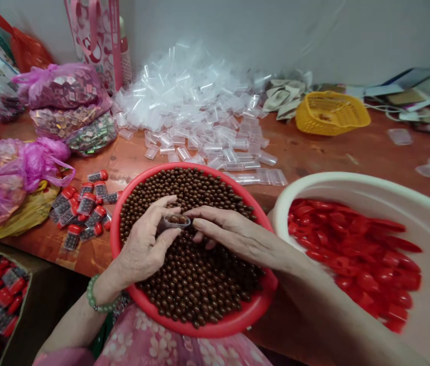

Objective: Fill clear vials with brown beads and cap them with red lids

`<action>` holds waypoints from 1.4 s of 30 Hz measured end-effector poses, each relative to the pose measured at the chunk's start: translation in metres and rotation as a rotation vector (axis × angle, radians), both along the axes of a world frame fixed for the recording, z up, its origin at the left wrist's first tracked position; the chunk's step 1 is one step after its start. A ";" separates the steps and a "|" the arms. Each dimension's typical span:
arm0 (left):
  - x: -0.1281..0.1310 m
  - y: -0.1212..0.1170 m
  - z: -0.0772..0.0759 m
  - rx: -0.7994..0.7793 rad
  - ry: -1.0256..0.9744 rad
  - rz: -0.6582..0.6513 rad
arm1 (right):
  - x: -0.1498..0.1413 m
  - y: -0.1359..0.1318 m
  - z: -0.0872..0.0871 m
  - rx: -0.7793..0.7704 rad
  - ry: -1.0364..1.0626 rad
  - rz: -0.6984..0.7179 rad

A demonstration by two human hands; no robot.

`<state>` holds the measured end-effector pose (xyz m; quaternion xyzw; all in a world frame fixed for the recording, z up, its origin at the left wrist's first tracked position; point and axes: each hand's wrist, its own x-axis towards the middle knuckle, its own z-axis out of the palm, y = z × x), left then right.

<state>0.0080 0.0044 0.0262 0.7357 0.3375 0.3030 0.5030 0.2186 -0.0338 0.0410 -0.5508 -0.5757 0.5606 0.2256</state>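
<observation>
My left hand (150,244) grips a small clear plastic container (173,223) between thumb and fingers, its oval mouth facing up and towards the right. Brown balls (178,218) show inside that mouth. Beside it, my right hand (226,231) has thumb and fingers brought close together at the container's rim; whether anything is between them is hidden. Both hands are over a red basin (270,300) full of shiny brown balls (195,284).
Red-capped filled containers (85,203) lie left of the basin, with more in a cardboard box (39,290). Clear empty containers (207,127) are heaped behind. A white tub (352,178) holds red plastic parts (352,249). A yellow basket (329,114) and purple bags (1,178) stand around.
</observation>
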 end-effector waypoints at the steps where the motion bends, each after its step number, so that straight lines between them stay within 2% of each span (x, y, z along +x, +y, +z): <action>1: 0.000 0.001 0.001 -0.015 0.010 -0.006 | 0.002 -0.003 0.001 0.057 -0.039 -0.014; 5: -0.001 0.002 0.002 -0.165 -0.041 -0.057 | 0.007 -0.010 0.007 0.341 -0.081 -0.135; 7: -0.002 0.001 0.003 -0.223 -0.057 -0.106 | 0.007 -0.009 0.012 0.448 -0.048 -0.137; 13: -0.007 0.003 0.005 -0.152 0.030 -0.174 | -0.005 0.004 0.025 0.607 -0.030 0.112; 17: -0.010 0.006 0.002 -0.112 0.027 -0.215 | -0.012 0.013 0.027 0.625 -0.072 0.214; 22: -0.010 0.009 -0.002 -0.122 0.018 -0.251 | -0.015 0.017 0.028 0.615 -0.073 0.237; 28: -0.009 0.012 -0.003 -0.176 -0.008 -0.247 | -0.016 0.016 0.024 0.607 -0.093 0.183; 35: -0.010 0.014 -0.005 -0.257 -0.049 -0.267 | -0.020 0.019 0.020 0.591 -0.086 0.228; 40: -0.008 0.016 -0.001 -0.319 -0.094 -0.258 | -0.022 0.018 0.016 0.510 -0.086 0.139; 42: -0.007 0.016 -0.001 -0.395 -0.148 -0.228 | -0.021 0.015 0.016 0.480 -0.098 0.093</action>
